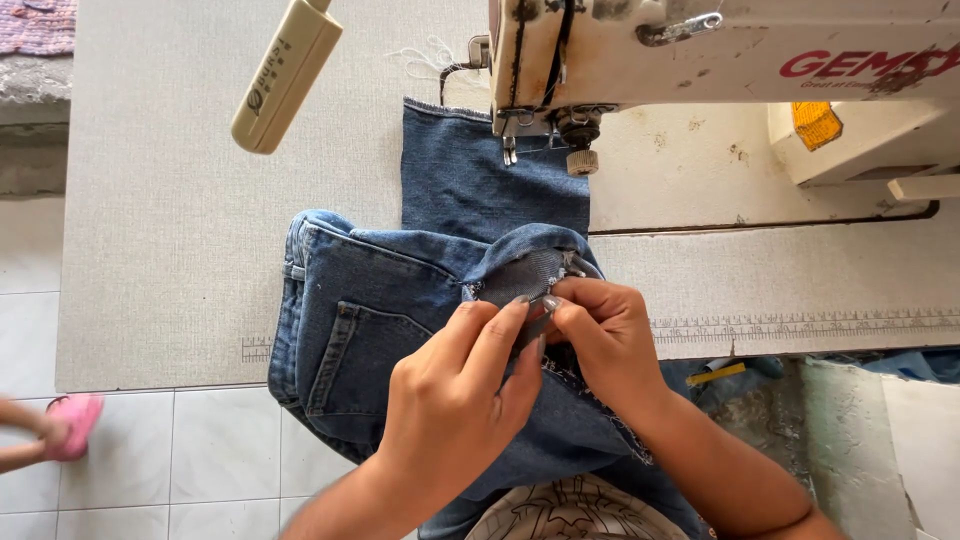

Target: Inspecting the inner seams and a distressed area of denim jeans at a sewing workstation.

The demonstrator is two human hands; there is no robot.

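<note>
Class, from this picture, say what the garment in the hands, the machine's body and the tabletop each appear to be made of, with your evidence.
Jeans: blue denim, judging by the twill look, stitched pocket and frayed edges.
Sewing machine: likely painted metal, cream, chipped and stained.
Tabletop: probably laminate, matt grey with a fine speckle; its core is hidden.

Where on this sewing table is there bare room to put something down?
Bare: the table left of the jeans, and the strip right of them, between machine and ruler. Crowded: under the needle and around both hands.

Blue denim jeans (pixel 370 330) lie bunched on the table's edge, waistband folded back.
</note>
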